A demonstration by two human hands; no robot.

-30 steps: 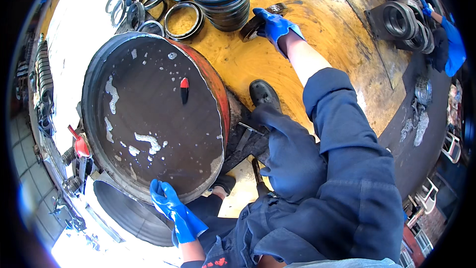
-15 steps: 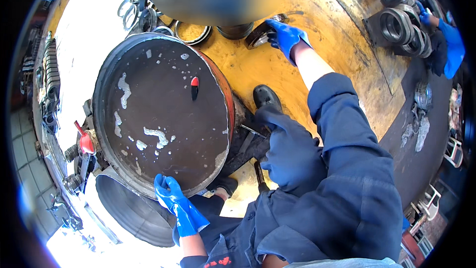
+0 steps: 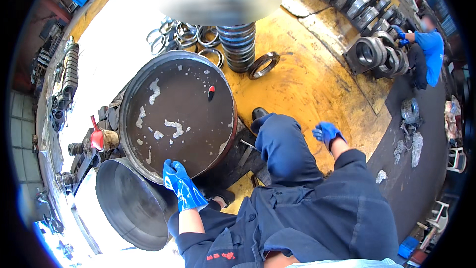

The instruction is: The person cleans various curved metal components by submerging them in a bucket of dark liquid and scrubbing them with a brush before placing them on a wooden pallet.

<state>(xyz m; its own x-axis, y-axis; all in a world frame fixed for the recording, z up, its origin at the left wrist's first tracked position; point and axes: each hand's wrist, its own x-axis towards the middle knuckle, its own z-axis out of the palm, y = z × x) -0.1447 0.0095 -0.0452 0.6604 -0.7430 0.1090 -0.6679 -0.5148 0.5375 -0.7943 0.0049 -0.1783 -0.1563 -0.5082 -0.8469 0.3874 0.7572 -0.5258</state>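
My left hand (image 3: 183,186), in a blue rubber glove, is closed at the near rim of a large round drum (image 3: 130,156), its fingers bent over the edge. Dark liquid with patches of pale foam (image 3: 174,128) fills the drum, and a small red-and-black object (image 3: 211,93) lies at its surface. My right hand (image 3: 327,134), also gloved in blue, hangs in the air right of my knee with fingers loosely apart and nothing visible in them. A dark metal ring (image 3: 264,65) leans against the foot of a tall stack of rings (image 3: 238,47), beyond my right hand's reach.
Several loose rings (image 3: 186,34) lie behind the drum. An empty-looking metal barrel (image 3: 131,203) lies at the near left, below a red scoop (image 3: 97,138). At the far right, a person in blue (image 3: 430,49) works beside rows of heavy metal parts (image 3: 369,52). Yellow floor (image 3: 302,84) spreads ahead.
My right hand has let go of the dark ring and drawn back toward me. The ring now leans by the stack. The view has shifted; my left hand stays at the drum's rim.
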